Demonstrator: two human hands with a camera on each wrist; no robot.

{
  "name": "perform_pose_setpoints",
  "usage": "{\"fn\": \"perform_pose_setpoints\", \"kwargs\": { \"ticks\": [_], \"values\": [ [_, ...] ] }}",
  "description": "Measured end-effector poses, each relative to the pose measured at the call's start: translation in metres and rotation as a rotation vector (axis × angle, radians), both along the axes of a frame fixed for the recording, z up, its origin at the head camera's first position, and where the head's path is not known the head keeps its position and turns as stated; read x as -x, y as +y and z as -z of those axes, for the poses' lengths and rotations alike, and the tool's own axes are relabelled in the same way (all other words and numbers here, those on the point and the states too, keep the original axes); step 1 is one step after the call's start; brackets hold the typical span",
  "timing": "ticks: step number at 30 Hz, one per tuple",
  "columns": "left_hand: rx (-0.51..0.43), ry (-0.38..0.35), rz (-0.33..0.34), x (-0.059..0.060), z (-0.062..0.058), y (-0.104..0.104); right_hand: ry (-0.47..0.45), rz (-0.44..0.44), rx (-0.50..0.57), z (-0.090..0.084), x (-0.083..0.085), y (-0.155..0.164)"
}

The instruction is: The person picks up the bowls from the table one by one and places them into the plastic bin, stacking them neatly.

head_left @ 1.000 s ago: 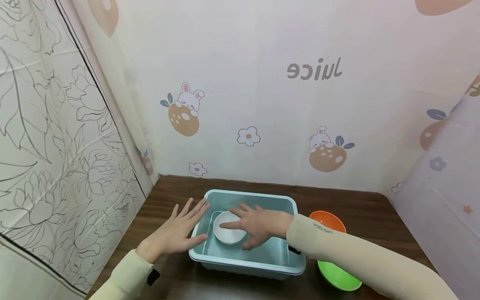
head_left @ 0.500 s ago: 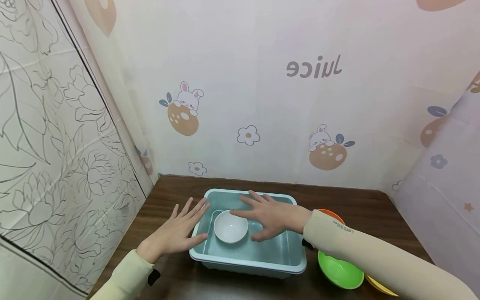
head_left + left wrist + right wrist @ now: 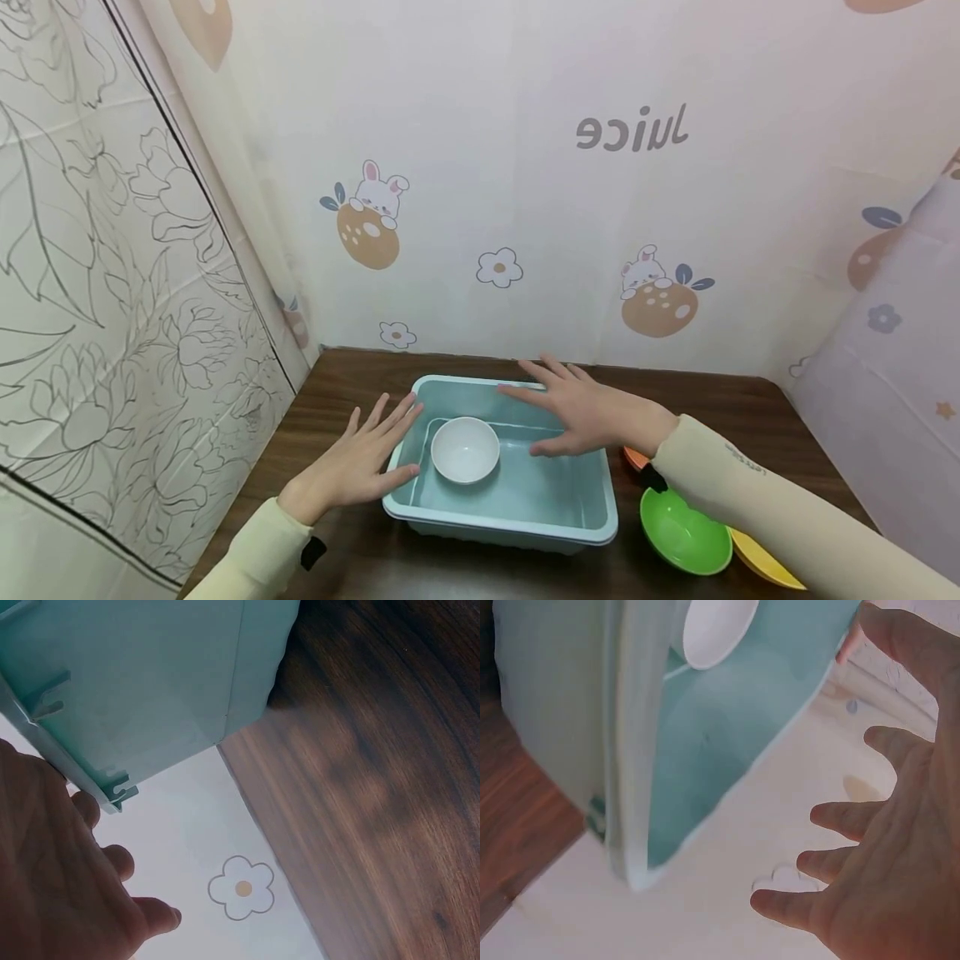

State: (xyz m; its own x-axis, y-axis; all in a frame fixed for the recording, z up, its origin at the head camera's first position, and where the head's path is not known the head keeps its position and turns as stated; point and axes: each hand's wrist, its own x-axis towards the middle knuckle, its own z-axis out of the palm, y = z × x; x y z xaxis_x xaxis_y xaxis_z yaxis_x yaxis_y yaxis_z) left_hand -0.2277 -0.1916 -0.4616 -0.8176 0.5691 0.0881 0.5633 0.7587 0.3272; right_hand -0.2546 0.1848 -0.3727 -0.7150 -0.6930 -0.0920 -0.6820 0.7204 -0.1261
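A white bowl point(image 3: 465, 451) sits in the left part of a pale blue-green basin point(image 3: 498, 527); the right wrist view also shows the bowl point(image 3: 718, 630) inside. My left hand point(image 3: 357, 461), fingers spread, is at the basin's left rim and holds nothing; in the left wrist view the hand point(image 3: 56, 877) is beside the basin's outer wall point(image 3: 157, 682), and whether it touches is unclear. My right hand point(image 3: 588, 410) hovers over the basin's back right part with fingers spread and nothing in it. The right wrist view shows the hand point(image 3: 885, 825) apart from the rim.
Right of the basin stand a green bowl point(image 3: 685, 531), an orange bowl point(image 3: 635, 458) and a yellow bowl point(image 3: 765, 562), the latter two partly hidden by the right sleeve. The dark wooden table point(image 3: 360, 367) meets a patterned curtain point(image 3: 450, 167) at the back.
My right hand has moved right and back, away from above the white bowl, which is now fully visible. More of the green and yellow bowls shows. The left hand stays about where it was.
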Motion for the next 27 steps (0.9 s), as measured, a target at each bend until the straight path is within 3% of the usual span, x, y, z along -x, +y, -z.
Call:
{"fn": "perform_pose_setpoints", "kwargs": {
  "ticks": [13,21,27],
  "values": [
    [-0.006,0.005,-0.001,0.000,0.000,0.000,0.049,0.118,0.118,-0.011,-0.003,0.053],
    [-0.007,-0.002,0.001,0.000,0.000,-0.001,0.104,0.183,0.176,-0.012,0.002,0.085],
    [-0.009,-0.014,-0.002,-0.001,-0.001,-0.001,0.096,0.257,0.195,-0.011,0.000,0.106]
  ]
}}
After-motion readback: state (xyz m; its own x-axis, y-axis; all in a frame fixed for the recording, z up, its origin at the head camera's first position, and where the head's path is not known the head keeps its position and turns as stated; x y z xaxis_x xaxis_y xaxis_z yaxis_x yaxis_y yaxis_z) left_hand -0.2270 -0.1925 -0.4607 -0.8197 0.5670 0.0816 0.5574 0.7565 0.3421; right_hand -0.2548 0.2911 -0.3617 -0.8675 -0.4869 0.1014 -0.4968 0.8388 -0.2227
